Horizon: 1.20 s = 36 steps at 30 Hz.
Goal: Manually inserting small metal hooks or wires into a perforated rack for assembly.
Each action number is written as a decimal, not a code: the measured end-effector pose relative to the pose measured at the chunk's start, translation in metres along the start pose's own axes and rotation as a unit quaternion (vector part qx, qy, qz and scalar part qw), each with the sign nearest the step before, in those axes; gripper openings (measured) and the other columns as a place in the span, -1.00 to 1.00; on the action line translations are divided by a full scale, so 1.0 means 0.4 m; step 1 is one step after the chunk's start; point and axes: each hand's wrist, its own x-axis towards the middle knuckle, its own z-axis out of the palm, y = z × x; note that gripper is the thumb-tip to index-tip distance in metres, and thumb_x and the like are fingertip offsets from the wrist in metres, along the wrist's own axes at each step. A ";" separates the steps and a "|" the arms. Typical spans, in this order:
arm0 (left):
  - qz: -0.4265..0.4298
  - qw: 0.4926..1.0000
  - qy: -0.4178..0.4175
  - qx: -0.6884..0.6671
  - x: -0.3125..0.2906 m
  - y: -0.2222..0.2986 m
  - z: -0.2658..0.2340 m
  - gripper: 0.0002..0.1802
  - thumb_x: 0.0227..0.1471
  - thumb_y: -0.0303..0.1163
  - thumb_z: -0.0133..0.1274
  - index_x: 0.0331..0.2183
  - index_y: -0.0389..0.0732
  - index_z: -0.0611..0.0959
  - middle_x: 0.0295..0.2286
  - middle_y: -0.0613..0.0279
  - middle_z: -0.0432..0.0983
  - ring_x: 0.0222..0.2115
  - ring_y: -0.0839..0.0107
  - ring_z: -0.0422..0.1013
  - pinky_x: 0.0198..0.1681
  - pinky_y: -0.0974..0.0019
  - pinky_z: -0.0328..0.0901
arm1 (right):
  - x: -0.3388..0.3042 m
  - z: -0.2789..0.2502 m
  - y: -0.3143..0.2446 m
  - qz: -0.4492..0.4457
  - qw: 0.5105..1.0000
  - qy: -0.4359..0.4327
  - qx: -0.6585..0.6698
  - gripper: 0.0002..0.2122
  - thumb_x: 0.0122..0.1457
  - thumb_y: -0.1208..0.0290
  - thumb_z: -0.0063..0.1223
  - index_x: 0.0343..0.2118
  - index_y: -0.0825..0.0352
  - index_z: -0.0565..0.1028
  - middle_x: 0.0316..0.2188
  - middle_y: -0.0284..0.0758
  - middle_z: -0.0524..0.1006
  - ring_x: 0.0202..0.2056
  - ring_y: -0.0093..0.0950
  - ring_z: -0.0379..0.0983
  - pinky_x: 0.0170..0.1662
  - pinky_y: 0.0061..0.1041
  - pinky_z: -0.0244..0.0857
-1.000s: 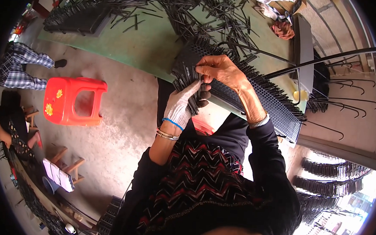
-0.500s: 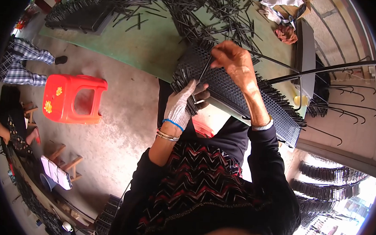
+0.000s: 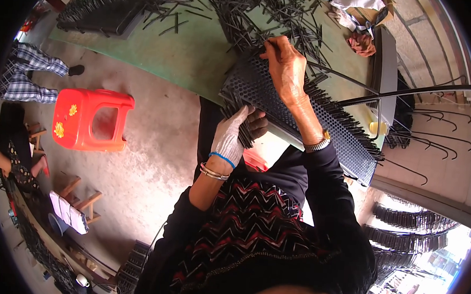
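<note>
My left hand (image 3: 230,132), in a white knit glove with dark fingertips, is closed around a bundle of thin black sticks (image 3: 245,132). It is just off the near left corner of a dark perforated board (image 3: 252,81), which lies slanted on the table's near edge. Many short black sticks (image 3: 348,121) stand in rows along the board's far side. My bare right hand (image 3: 288,70) reaches over the board with thumb and fingers pinched at its far left end. Whatever is between those fingertips is too small or hidden to make out.
Loose black sticks (image 3: 253,15) are heaped on the green table (image 3: 192,65). Another stick-filled board (image 3: 101,20) lies at the far left. Black rods (image 3: 409,91) jut across on the right, near hanging hooks. A red stool (image 3: 77,118) and a person's checked trousers (image 3: 34,70) are at left.
My right hand has moved away from the left-hand bundle to the board's far left end, still pinched. My left hand keeps its bundle and has shifted only slightly.
</note>
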 end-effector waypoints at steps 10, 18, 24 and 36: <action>0.010 0.998 0.015 0.060 -0.012 0.010 0.012 -0.74 0.20 -0.20 0.02 -0.23 -0.20 0.56 -0.53 0.30 0.45 -0.59 0.49 0.34 -0.50 0.37 0.31 | -0.001 0.011 0.025 -0.029 0.996 -0.026 -0.079 -0.91 0.12 0.49 0.14 -0.31 0.31 0.54 -0.48 -0.24 0.56 -0.49 -0.44 0.56 -0.41 -0.52 0.39; 0.048 0.997 0.002 0.054 -0.022 0.024 0.032 -0.73 0.18 -0.21 0.06 -0.23 -0.23 0.55 -0.56 0.25 0.46 -0.64 0.53 0.34 -0.60 0.43 0.25 | 0.015 0.036 0.025 -0.084 0.973 -0.042 -0.213 -0.87 0.07 0.35 0.21 -0.30 0.17 0.60 -0.38 -0.28 0.48 -0.41 -0.25 0.50 -0.33 -0.36 0.39; 0.045 0.997 0.018 0.060 -0.022 0.025 0.049 -0.73 0.18 -0.21 0.06 -0.21 -0.22 0.56 -0.49 0.13 0.54 -0.62 0.49 0.40 -0.62 0.44 0.29 | -0.007 0.027 0.037 -0.134 0.970 -0.004 -0.204 -0.78 0.09 0.32 0.20 -0.21 0.25 0.59 -0.37 -0.24 0.49 -0.39 -0.25 0.48 -0.32 -0.38 0.37; 0.044 0.989 -0.028 0.139 -0.041 0.013 0.064 -0.72 0.20 -0.24 0.02 -0.17 -0.24 0.59 -0.41 0.11 0.58 -0.51 0.46 0.49 -0.57 0.46 0.36 | -0.089 -0.103 -0.023 0.207 0.890 -0.361 0.187 -0.81 0.16 0.42 0.12 -0.30 0.49 0.53 -0.51 -0.34 0.52 -0.49 -0.63 0.38 -0.47 -0.52 0.34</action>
